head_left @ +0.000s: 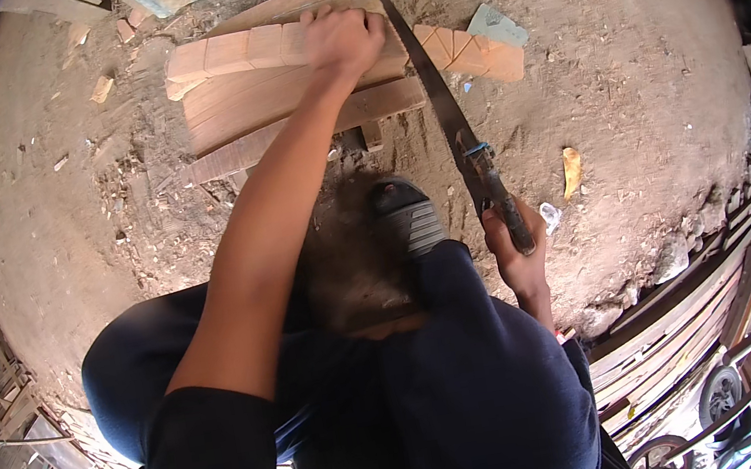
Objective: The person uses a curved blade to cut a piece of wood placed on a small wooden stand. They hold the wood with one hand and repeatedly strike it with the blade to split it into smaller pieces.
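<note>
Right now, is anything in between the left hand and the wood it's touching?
Nothing visible: the bare left hand rests directly on the long, pale wooden block. The dark, long-bladed saw is off to the right.

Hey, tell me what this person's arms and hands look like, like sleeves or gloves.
The left hand and right hand are bare; no gloves or watch show. A plain black sleeve ends near the left elbow, leaving the forearm uncovered. Any right sleeve is hidden.

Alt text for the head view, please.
A person's left hand holds a lined wooden block on a low plank bench; the right hand grips a handsaw, its blade beside the bench's right end. Dirt floor surrounds them.
</note>
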Available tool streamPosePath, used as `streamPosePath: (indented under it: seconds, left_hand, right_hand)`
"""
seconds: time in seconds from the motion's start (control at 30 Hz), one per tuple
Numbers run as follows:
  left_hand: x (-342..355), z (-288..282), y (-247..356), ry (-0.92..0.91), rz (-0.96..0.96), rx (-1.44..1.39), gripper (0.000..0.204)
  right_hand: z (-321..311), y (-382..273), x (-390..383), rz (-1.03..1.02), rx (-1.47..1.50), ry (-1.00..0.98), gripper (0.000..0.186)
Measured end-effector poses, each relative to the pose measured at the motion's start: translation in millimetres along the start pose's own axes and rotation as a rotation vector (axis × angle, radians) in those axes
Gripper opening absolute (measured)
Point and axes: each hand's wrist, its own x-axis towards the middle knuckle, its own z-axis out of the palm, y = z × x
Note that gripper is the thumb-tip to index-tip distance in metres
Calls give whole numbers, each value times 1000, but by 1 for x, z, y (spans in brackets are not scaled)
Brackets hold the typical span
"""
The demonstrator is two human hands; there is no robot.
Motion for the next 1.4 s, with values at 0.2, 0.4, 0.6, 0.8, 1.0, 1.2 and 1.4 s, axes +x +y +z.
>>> streamPosePath:
  seconds: [0.2,0.4,0.6,0.8,1.0,1.2,1.4]
  left_hand:
    - [-3,-12,2,-137,29,-29,45]
    - [-6,-23,12,-157,-15,-119,46]
    - [-8,-29,20,-248,4,-155,44]
    - [-10,-27,22,-199,3,-152,43]
    - [-9,-17,19,-190,-24,-122,43]
    - [-13,-23,16,-195,-1,-94,44]
    - [-10,-20,19,-189,-14,-106,44]
  right_hand:
    - [-5,4,-16,29,-7,4,18]
    - [9,-32,-30,73,-75,43,21]
    - [6,-35,-44,157,-26,71,20]
    - [6,-25,-60,133,-103,96,21]
    - [6,-26,-73,154,-64,86,24]
    - [6,-36,-76,151,-121,71,27]
    - [-2,-51,-82,179,-122,97,26]
